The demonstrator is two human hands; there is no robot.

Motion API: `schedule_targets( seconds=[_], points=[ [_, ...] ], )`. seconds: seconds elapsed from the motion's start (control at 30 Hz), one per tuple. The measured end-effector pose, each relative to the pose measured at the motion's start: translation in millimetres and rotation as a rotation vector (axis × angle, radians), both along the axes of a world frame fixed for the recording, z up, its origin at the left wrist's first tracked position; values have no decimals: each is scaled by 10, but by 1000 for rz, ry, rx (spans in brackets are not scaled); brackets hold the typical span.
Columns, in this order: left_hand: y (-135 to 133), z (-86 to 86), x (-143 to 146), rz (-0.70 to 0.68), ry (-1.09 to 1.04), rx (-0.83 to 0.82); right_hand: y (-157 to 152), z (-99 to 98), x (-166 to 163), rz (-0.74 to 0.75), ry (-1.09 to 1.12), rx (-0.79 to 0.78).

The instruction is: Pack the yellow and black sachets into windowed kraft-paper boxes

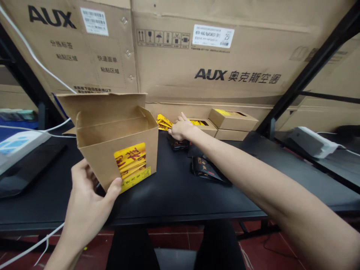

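Note:
My left hand [91, 200] grips a brown cardboard box [98, 159] at its lower left, thumb on the front and fingers behind. The box's lid is up, and yellow packets [131, 161] with dark red lettering show through its front window. Across the table, my right hand [182, 127] has its fingertips closed at the end of a yellow packet [164, 122], one finger raised. Just below that hand lie black packets [178, 144], partly covered by it. Another black packet [205, 168] rests nearer, beside my right forearm.
Behind the right hand are a windowed carton [206, 131] holding yellow packets and a stack of two closed cartons [233, 119]. Large AUX cardboard [168, 75] walls the back. A white device [315, 141] is at right; a white power strip [22, 146] and cables are at left.

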State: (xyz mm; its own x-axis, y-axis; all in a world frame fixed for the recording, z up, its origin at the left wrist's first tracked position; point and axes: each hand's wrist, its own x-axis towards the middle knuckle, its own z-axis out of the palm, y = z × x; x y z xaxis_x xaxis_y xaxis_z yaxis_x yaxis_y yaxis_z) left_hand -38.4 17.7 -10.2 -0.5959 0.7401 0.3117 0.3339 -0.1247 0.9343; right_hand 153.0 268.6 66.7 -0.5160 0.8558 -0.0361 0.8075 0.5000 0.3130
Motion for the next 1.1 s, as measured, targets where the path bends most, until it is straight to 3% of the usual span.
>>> schedule_targets(
  seconds=[0.13,0.27,0.47,0.63,0.83,0.97,1.1],
  points=[
    [-11,3,-3,-36,14,-12,192,-128,-88,-54,7,-28],
    [-15,-5,-6,-46,-6,-7,170,-196,-132,-51,71,19],
    [5,-51,-24,-66,-10,4,-110,-29,-14,9,282,276],
    [19,-73,-41,-92,-2,26,-354,28,294,176,706,367],
    [23,-56,-25,-102,5,14,-525,-254,614,401,1005,432],
    [19,-38,-5,-148,32,4,-632,-334,649,389,1112,409],
    [1,-12,18,-178,63,3,-735,-324,627,270,1128,338]
  ],
)
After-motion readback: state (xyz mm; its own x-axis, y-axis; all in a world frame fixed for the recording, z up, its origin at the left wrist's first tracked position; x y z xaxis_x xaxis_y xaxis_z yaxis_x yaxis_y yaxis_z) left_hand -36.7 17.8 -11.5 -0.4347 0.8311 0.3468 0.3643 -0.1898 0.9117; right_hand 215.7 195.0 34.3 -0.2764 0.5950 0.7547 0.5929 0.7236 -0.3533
